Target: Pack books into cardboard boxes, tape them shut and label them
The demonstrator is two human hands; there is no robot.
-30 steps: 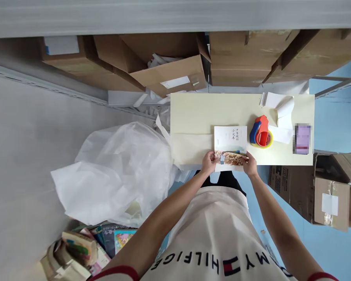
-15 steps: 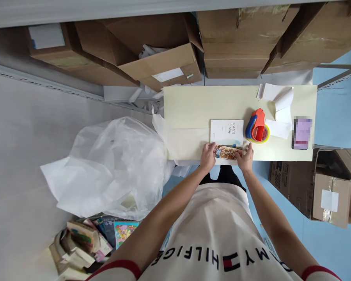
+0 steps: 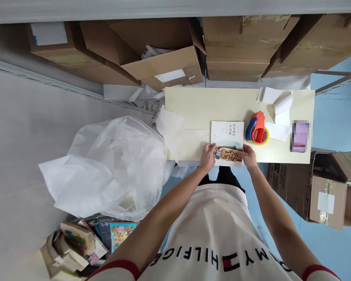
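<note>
A thin white book (image 3: 227, 138) with a landscape picture on its lower cover lies on a sheet of white wrapping paper (image 3: 181, 138) on the cream table (image 3: 216, 103). My left hand (image 3: 208, 156) grips the book's near left corner, fingers curled on it. My right hand (image 3: 249, 156) holds the near right corner in the same way. A red and blue tape dispenser (image 3: 257, 128) stands just right of the book.
White paper slips (image 3: 277, 113) and a blurred purple item (image 3: 300, 136) lie at the table's right end. Brown cartons (image 3: 163, 58) line the far side. A big clear plastic bag (image 3: 111, 168) and a pile of books (image 3: 87, 242) sit on the floor left. Cartons (image 3: 327, 187) stand right.
The book has stayed at the table's near edge between both hands. The wrapping paper's left end has lifted and crumpled a little. My head has shifted slightly.
</note>
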